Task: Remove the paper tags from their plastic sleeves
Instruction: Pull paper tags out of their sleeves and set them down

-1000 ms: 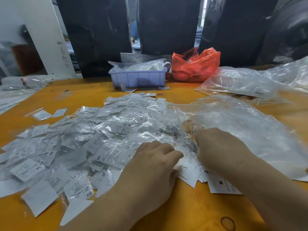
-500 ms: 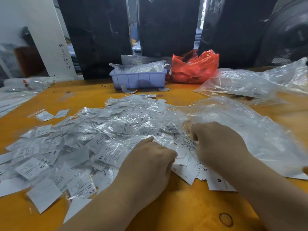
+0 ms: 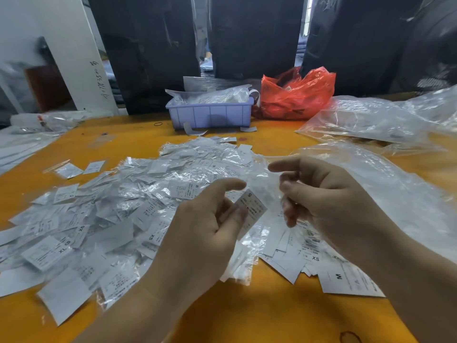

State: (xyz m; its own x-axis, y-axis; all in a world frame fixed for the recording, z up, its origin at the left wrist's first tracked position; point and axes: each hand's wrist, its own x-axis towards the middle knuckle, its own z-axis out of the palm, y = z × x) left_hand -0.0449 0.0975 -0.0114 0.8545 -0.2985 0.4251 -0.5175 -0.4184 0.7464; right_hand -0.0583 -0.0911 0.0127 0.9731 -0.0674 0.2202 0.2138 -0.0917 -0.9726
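Observation:
A wide heap of sleeved paper tags (image 3: 118, 214) covers the orange table (image 3: 247, 318) in front of me. My left hand (image 3: 205, 233) is raised over the heap and pinches a small white tag marked S (image 3: 251, 210) between thumb and fingers. My right hand (image 3: 329, 201) hovers just to its right, index finger stretched out, with a blurred bit of clear plastic sleeve (image 3: 288, 206) between thumb and fingers. Bare paper tags (image 3: 341, 278) marked XS and M lie under my right wrist.
A lilac plastic bin (image 3: 210, 115) with bagged tags stands at the back centre, a red plastic bag (image 3: 296, 95) beside it. Large clear plastic bags (image 3: 385, 120) sprawl at the right. More plastic lies at the far left edge (image 3: 19, 144). Dark bundles stand behind the table.
Both hands have lifted off the heap, where they were pressed down. The left one now holds up a tag marked S and the right has pulled apart from it.

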